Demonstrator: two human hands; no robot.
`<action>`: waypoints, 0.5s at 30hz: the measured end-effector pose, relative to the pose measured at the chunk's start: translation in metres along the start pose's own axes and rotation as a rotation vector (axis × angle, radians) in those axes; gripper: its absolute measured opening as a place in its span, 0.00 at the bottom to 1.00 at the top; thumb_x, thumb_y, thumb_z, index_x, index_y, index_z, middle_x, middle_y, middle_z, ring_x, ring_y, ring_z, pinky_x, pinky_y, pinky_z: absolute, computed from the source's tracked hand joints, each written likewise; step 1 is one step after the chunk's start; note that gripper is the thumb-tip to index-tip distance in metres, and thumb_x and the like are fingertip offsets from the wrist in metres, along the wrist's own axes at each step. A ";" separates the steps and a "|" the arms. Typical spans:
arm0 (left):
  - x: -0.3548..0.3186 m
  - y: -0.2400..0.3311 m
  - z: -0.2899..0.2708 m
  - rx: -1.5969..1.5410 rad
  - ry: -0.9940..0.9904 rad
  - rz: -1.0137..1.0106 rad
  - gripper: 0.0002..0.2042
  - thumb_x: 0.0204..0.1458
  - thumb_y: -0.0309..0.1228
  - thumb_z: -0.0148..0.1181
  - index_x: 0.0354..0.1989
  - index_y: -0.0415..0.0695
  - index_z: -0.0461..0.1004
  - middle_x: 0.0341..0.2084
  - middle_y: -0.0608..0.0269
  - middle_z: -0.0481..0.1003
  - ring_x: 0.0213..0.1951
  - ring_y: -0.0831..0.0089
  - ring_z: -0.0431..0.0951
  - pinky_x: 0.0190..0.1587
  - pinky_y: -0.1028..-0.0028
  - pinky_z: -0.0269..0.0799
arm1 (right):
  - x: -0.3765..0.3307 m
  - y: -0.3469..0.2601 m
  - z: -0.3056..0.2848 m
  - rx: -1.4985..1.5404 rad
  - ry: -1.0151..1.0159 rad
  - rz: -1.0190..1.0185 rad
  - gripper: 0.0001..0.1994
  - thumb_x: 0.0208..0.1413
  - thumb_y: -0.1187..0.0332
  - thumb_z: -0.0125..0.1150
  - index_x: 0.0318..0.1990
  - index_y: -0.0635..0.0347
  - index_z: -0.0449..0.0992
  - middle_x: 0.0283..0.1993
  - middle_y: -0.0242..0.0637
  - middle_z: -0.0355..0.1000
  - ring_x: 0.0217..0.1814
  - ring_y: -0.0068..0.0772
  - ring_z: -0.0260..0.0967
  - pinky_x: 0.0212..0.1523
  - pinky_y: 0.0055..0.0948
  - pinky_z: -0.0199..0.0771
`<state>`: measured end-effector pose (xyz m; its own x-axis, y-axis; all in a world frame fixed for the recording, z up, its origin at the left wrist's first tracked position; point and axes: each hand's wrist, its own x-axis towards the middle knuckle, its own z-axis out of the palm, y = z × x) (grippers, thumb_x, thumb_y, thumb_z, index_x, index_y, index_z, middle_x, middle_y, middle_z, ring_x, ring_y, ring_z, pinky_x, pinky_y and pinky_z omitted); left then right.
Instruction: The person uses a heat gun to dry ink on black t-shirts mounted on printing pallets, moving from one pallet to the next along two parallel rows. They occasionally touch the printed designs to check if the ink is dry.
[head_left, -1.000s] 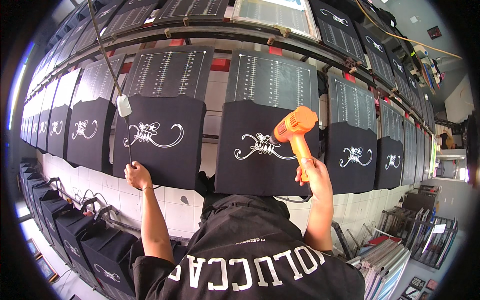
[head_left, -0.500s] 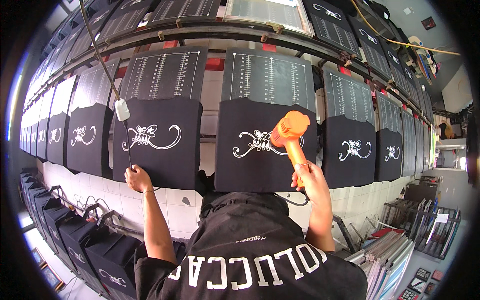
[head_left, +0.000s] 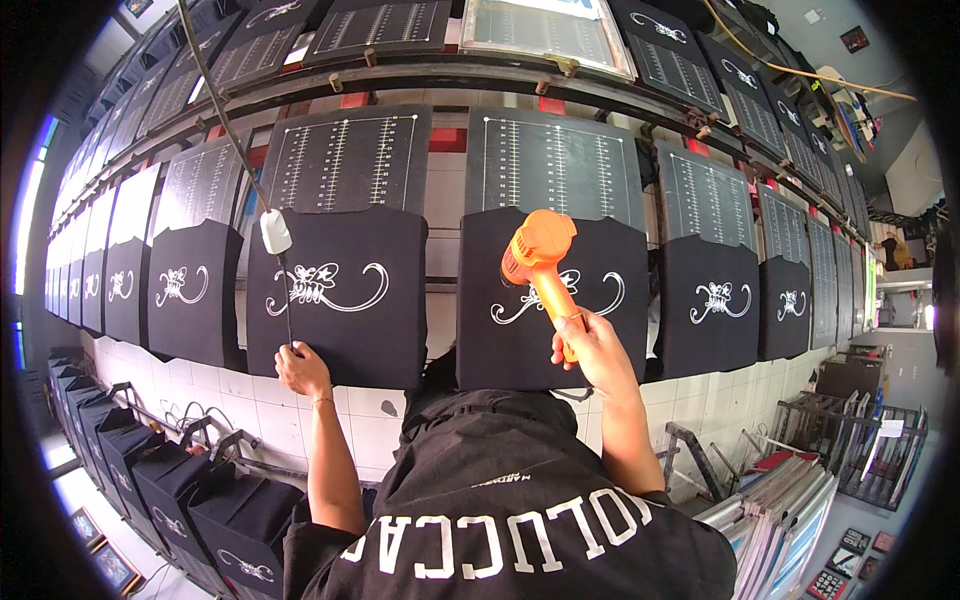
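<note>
My right hand [head_left: 600, 352] is wrapped round the handle of an orange heat gun [head_left: 546, 238]. The gun hovers over a black T-shirt [head_left: 550, 350] on a flat board, its nozzle above the left part of a white curled print [head_left: 604, 300]. My left hand [head_left: 303, 371] is closed on a black cord [head_left: 289, 315] that hangs from above through a white plug connector [head_left: 275, 231]. The cord passes in front of a second black T-shirt [head_left: 345, 345] bearing the same print, and that hand is by its lower edge.
A long row of dark boards with white ruler marks [head_left: 555, 160] runs left and right, several dressed in printed black shirts. Behind it, past a metal rail [head_left: 440, 75], is another row with a framed screen [head_left: 545, 35]. More shirts [head_left: 245, 520] stand lower left; stacked frames [head_left: 775, 520] lower right.
The heat gun has moved left over the print, from its right half toward its left end. My left hand keeps hold of the cord. The whole view has shifted slightly.
</note>
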<state>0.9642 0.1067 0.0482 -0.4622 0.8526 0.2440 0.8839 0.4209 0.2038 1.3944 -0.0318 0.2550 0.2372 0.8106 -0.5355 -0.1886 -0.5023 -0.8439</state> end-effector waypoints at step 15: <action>0.002 0.001 -0.004 -0.065 -0.016 0.060 0.13 0.57 0.38 0.51 0.33 0.39 0.72 0.32 0.56 0.73 0.39 0.55 0.73 0.42 0.58 0.65 | -0.006 0.004 0.017 -0.071 0.134 -0.013 0.15 0.62 0.59 0.55 0.44 0.64 0.71 0.25 0.30 0.70 0.23 0.20 0.68 0.24 0.19 0.67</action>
<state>0.9634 0.1079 0.0528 -0.4067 0.8808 0.2422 0.9034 0.3484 0.2501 1.3757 -0.0332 0.2550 0.3652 0.7719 -0.5204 -0.1178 -0.5162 -0.8483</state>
